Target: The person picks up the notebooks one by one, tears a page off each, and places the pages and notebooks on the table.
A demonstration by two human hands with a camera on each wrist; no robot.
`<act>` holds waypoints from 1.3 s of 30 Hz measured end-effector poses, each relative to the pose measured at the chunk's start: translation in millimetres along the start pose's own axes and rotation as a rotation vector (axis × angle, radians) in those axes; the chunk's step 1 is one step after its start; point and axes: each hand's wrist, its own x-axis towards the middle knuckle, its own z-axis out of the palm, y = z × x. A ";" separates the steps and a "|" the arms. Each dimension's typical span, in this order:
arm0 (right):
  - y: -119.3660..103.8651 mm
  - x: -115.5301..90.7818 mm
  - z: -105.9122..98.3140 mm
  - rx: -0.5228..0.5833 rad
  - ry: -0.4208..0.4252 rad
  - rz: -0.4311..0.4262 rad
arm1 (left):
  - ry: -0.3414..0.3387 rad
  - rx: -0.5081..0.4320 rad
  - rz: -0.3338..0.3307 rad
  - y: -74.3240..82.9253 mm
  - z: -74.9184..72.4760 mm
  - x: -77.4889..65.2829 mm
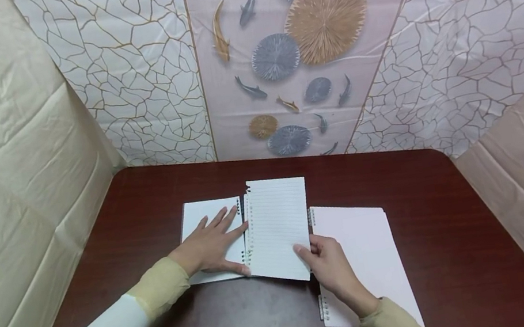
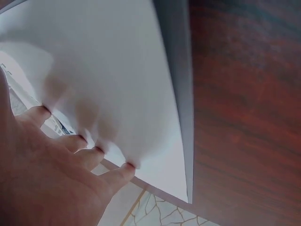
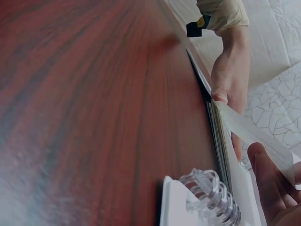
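Observation:
A ring-bound notebook lies spread on the table; its blank left page [image 1: 192, 216] is under my left hand [image 1: 210, 243], whose fingers are spread and press flat near the rings. Over the right side is a lined sheet [image 1: 276, 213] with holes along its left edge, its top corner standing out past the pages beneath. My right hand [image 1: 332, 262] pinches this sheet at its lower right edge, thumb on top. In the right wrist view, the sheet [image 3: 258, 136] rises away from the page stack [image 3: 219, 141]. The left wrist view shows the left fingertips [image 2: 127, 168] touching the page.
Right of the notebook lies a larger notebook [image 1: 368, 256] with blank pages and clear rings [image 3: 207, 193], partly under my right forearm. The dark red wooden table [image 1: 247, 318] has a patterned cloth [image 1: 149, 90] behind it and pale cloth walls [image 1: 6, 173] at both sides.

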 end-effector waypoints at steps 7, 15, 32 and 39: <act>0.8 -2.9 1.7 -0.004 0.014 0.012 | 0.014 0.020 0.014 -0.9 1.3 0.3; 1.0 -6.4 2.4 0.019 0.017 0.003 | 0.007 0.023 0.001 -2.2 3.1 2.0; 1.8 -12.5 2.5 0.043 0.015 -0.048 | 0.004 0.007 0.002 -1.4 2.8 1.8; 1.5 -14.7 2.1 0.044 0.028 -0.056 | 0.012 0.012 0.006 -1.0 2.7 1.4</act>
